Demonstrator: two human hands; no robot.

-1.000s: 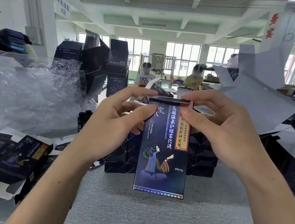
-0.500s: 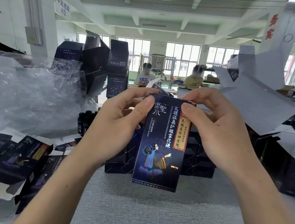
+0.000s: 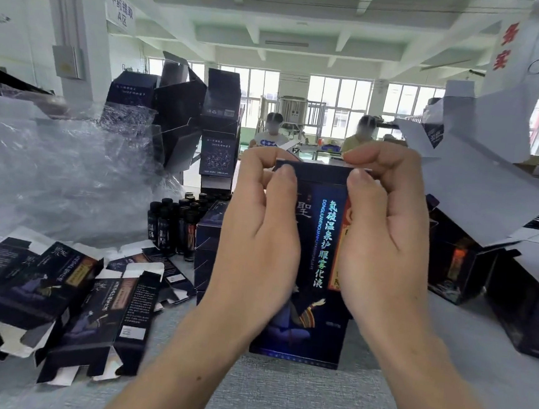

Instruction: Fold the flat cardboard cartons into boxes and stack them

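Your left hand [image 3: 259,236] and right hand [image 3: 385,247] each pinched the top end of the carton [image 3: 315,257], thumbs on its near face and fingers curled over the far edge, both equally close to the top flap. The carton stood upright between them, long axis vertical, bottom edge down by the grey table [image 3: 277,397]. The stack of folded boxes [image 3: 208,231] lay just beyond, nearer your left hand.

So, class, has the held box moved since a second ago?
Yes, slightly. The box has its top edge higher now, nearer the seated workers behind it, and the tilt it had half a second ago is gone.
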